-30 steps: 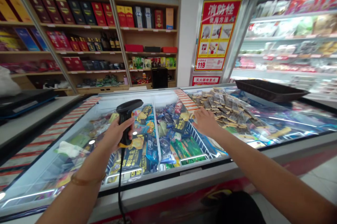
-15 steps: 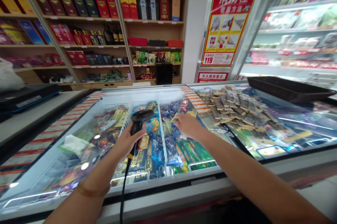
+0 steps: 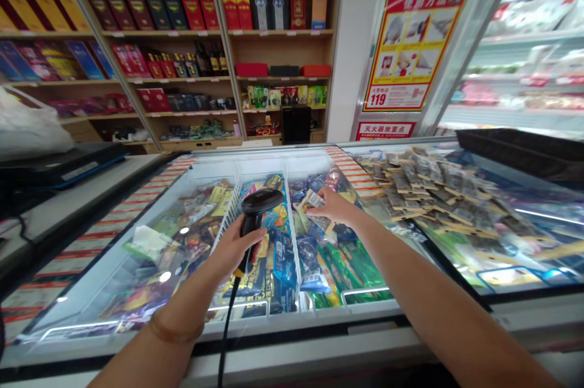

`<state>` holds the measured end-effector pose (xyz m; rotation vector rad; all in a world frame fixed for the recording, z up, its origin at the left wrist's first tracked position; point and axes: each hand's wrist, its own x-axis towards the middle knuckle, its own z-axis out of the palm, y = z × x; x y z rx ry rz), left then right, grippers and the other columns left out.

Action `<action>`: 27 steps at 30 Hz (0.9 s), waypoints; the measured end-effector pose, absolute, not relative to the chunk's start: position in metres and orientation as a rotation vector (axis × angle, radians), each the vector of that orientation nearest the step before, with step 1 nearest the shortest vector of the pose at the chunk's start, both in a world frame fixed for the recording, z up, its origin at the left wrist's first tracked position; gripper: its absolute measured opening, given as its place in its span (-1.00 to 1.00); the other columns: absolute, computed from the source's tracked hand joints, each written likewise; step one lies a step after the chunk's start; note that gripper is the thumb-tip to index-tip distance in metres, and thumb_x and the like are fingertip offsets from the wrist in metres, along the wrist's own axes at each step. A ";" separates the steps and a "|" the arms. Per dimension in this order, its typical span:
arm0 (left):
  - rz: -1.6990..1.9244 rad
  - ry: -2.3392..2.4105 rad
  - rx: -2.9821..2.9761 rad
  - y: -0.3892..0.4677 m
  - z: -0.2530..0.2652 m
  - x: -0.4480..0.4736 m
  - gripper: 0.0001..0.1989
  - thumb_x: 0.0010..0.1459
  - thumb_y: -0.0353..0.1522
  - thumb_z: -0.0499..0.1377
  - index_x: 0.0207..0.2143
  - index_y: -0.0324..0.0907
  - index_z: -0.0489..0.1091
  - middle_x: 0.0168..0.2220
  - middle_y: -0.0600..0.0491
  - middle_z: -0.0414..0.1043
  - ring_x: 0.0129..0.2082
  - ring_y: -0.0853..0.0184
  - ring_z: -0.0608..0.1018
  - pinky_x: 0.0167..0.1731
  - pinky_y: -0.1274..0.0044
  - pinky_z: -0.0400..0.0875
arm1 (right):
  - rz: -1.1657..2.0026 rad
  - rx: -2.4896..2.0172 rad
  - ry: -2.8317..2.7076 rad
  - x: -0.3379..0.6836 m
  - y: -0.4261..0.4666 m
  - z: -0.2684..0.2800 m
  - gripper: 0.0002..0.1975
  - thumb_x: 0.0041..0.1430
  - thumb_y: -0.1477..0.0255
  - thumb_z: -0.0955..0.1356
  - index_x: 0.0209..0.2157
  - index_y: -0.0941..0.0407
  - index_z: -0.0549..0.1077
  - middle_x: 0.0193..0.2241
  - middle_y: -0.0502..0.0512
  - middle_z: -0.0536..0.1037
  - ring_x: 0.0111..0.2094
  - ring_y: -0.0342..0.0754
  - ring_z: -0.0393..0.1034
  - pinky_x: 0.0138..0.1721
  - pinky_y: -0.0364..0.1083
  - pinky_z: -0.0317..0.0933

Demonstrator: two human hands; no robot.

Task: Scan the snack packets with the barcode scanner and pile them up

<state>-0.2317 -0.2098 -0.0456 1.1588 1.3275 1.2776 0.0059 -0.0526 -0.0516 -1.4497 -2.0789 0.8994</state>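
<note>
My left hand (image 3: 240,246) is wrapped round the handle of a black barcode scanner (image 3: 261,200), whose cord hangs down over the freezer's front edge. To its right, my right hand (image 3: 335,206) grips a small packet (image 3: 316,199) with a printed label showing. Both hands are above the open chest freezer (image 3: 205,164). Below them lie blue ice cream packs (image 3: 283,263) and green wrapped packs (image 3: 349,260), split by a white wire divider (image 3: 292,242).
A heap of small brown-edged packets (image 3: 429,184) covers the glass lid at right, beside a black tray (image 3: 520,154). At left, a black scale (image 3: 64,166) carries a white plastic bag (image 3: 31,123). Shelves of boxed goods (image 3: 155,8) line the back wall.
My right hand has turned the packet so its printed label faces up toward the scanner. The view has shifted left, moving everything rightward. The scanner stays in my left hand.
</note>
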 end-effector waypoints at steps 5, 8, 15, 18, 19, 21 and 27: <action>1.276 1.354 1.220 -0.212 -0.045 -0.230 -0.56 -0.03 -0.10 0.38 -0.27 -0.13 0.29 -0.66 0.25 0.31 -0.73 0.46 0.34 -0.67 0.61 0.24 | 1.359 -1.039 -1.570 -0.021 -0.026 -0.054 -0.61 -0.06 0.09 0.52 -0.35 0.08 0.46 -0.41 0.06 0.61 -0.26 0.07 0.52 -0.18 -0.02 0.36; 1.324 1.367 1.181 -0.215 -0.044 -0.225 -0.56 -0.04 -0.11 0.39 -0.25 -0.14 0.30 -0.67 0.26 0.30 -0.73 0.47 0.32 -0.66 0.61 0.23 | 1.382 -0.858 -1.391 -0.043 -0.012 -0.064 -0.54 0.02 -0.02 0.42 -0.24 0.06 0.44 -0.32 0.07 0.64 -0.19 0.06 0.54 -0.12 0.01 0.39; 1.248 1.431 1.224 -0.212 -0.054 -0.219 -0.55 -0.04 -0.10 0.38 -0.23 -0.13 0.33 -0.70 0.25 0.28 -0.74 0.43 0.32 -0.67 0.59 0.22 | 1.293 -0.737 -1.415 -0.059 0.001 -0.087 -0.29 0.00 -0.18 0.35 0.00 0.05 0.38 -0.10 0.11 0.64 -0.07 0.07 0.55 -0.08 0.01 0.43; 1.201 1.457 1.248 -0.210 -0.061 -0.217 -0.56 -0.01 -0.08 0.35 -0.21 -0.13 0.32 -0.72 0.26 0.26 -0.75 0.42 0.31 -0.68 0.58 0.23 | 1.347 -0.725 -1.375 -0.057 0.004 -0.090 -0.32 0.00 -0.16 0.37 0.00 0.02 0.33 -0.08 0.09 0.62 -0.08 0.06 0.56 -0.11 0.01 0.45; 1.185 1.460 1.246 -0.210 -0.063 -0.216 -0.57 0.00 -0.07 0.33 -0.23 -0.13 0.31 -0.72 0.26 0.25 -0.76 0.42 0.31 -0.68 0.58 0.23 | 1.348 -0.736 -1.365 -0.056 0.005 -0.091 -0.34 0.01 -0.15 0.37 -0.01 0.01 0.32 -0.08 0.08 0.62 -0.08 0.05 0.56 -0.10 0.01 0.45; 1.142 1.461 1.243 -0.210 -0.066 -0.214 -0.58 0.01 -0.06 0.32 -0.25 -0.12 0.29 -0.73 0.26 0.25 -0.76 0.42 0.30 -0.69 0.57 0.24 | 1.332 -0.750 -1.352 -0.057 0.007 -0.094 -0.38 0.03 -0.13 0.37 -0.03 0.00 0.32 -0.10 0.07 0.62 -0.10 0.05 0.56 -0.08 0.03 0.44; 1.081 1.491 1.274 -0.212 -0.063 -0.211 -0.56 0.03 -0.07 0.29 -0.19 -0.15 0.29 -0.72 0.27 0.25 -0.75 0.43 0.31 -0.69 0.59 0.22 | 1.360 -0.706 -1.304 -0.060 0.012 -0.100 -0.44 0.02 -0.08 0.42 -0.07 -0.02 0.35 -0.20 0.03 0.63 -0.21 0.06 0.56 -0.12 0.07 0.45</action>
